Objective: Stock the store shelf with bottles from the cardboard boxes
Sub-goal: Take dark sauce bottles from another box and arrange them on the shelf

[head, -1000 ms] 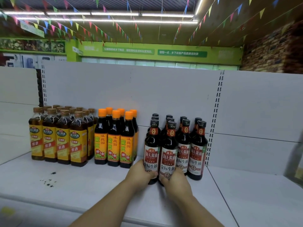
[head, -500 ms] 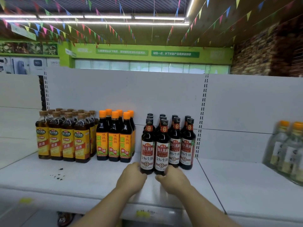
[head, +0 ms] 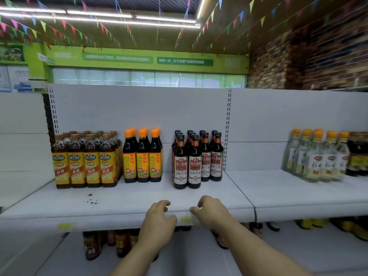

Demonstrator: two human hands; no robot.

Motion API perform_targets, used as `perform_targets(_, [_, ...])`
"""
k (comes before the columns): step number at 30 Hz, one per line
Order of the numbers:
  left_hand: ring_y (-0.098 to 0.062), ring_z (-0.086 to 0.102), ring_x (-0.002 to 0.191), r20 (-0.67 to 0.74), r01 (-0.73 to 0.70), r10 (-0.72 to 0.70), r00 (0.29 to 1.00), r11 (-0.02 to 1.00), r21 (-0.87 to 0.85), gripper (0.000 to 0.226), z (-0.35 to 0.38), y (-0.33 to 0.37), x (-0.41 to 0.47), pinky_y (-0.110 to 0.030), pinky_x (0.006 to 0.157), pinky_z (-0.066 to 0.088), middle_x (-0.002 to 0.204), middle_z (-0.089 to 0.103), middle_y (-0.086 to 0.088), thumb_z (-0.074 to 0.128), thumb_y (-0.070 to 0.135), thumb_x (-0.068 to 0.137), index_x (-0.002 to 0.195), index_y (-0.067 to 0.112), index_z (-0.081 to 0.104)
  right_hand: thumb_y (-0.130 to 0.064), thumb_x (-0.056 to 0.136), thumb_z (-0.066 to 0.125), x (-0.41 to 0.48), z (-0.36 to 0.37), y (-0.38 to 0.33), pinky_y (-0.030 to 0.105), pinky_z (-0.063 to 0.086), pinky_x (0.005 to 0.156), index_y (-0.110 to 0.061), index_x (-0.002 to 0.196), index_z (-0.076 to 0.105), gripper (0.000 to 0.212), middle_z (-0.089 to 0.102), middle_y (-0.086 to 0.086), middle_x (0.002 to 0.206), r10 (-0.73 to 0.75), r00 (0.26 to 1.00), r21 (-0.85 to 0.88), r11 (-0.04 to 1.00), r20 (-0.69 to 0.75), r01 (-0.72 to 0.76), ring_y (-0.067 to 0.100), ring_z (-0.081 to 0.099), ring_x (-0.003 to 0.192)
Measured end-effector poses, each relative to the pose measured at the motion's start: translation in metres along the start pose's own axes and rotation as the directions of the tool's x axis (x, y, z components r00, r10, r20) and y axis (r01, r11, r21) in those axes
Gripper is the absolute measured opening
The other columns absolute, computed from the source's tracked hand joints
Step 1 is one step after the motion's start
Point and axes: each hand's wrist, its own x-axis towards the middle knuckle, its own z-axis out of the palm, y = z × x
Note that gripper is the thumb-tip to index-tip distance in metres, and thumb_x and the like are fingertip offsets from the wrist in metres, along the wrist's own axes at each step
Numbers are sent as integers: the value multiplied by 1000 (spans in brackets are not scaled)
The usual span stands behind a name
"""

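Several dark soy sauce bottles (head: 195,162) with black caps and red-white labels stand in rows on the white shelf (head: 123,204). Two of them stand a little forward of the rest. My left hand (head: 159,220) hovers at the shelf's front edge, fingers loosely curled and holding nothing. My right hand (head: 213,212) is beside it, also loosely curled and holding nothing. Both hands are apart from the bottles, well in front of them. No cardboard box is in view.
To the left stand orange-capped bottles (head: 142,158) and yellow-labelled amber bottles (head: 85,162). Clear bottles with orange caps (head: 318,156) stand on the right shelf section. More bottles (head: 93,246) sit on the lower shelf. Small dark specks (head: 91,200) lie on the shelf.
Both hands have let go of the two front soy sauce bottles and drawn back to the shelf's front edge. The view has pulled back and shifted right.
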Motion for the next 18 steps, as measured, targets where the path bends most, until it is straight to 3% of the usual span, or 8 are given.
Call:
perform_targets(6, [-12,55,120,28,9,-9,1000,1000,-12,45,-19,-33,-42,-25,92,44,131,55,6,64,26,94,138,25,57,-49,92,58,-49,21,-14,36,53,81,-16,103,62,35,67,7,109,35,999,45,998,0,-35,27,62,96])
perform_targets(8, [-13,59,116,45,10,-10,999,1000,-12,41,-24,-43,-56,-27,93,47,128,56,6,66,24,92,133,24,60,-48,91,59,-61,30,-17,35,50,75,-18,90,61,31,67,6,99,32,999,44,998,-1,-32,28,62,92])
perform_targets(10, [-15,62,105,36,12,-12,999,1000,-14,38,-27,-55,-67,-32,90,51,118,59,5,70,25,90,127,23,64,-49,88,63,-71,41,-16,32,44,63,-21,71,52,34,62,2,80,39,999,59,997,12,-40,27,61,83])
perform_targets(12, [-15,60,102,25,9,-9,1000,1000,-2,39,-28,-63,-77,-31,87,49,111,57,6,72,28,90,128,22,65,-49,87,63,-79,52,-15,30,36,55,-24,65,43,39,54,-1,72,52,998,69,996,31,-54,26,54,76])
perform_targets(14, [-14,56,104,38,24,-25,999,999,27,39,-30,-69,-85,-28,85,44,111,55,7,72,29,92,129,24,63,-50,86,61,-88,59,-14,30,37,56,-27,66,41,36,51,-1,73,50,997,74,996,54,-54,26,51,75])
perform_targets(15, [-14,56,105,41,28,-29,999,999,26,38,-30,-71,-88,-29,86,45,111,55,7,72,28,91,128,24,64,-51,86,61,-90,63,-12,31,42,62,-28,72,48,30,56,0,79,53,996,71,996,69,-58,27,54,79])
perform_targets(18, [-16,62,105,54,62,-62,997,998,4,40,-26,-82,-96,-34,93,53,113,59,6,73,25,86,126,24,68,-51,90,62,-95,75,-5,33,50,76,-20,106,62,34,65,4,106,69,991,63,995,115,-76,26,63,96])
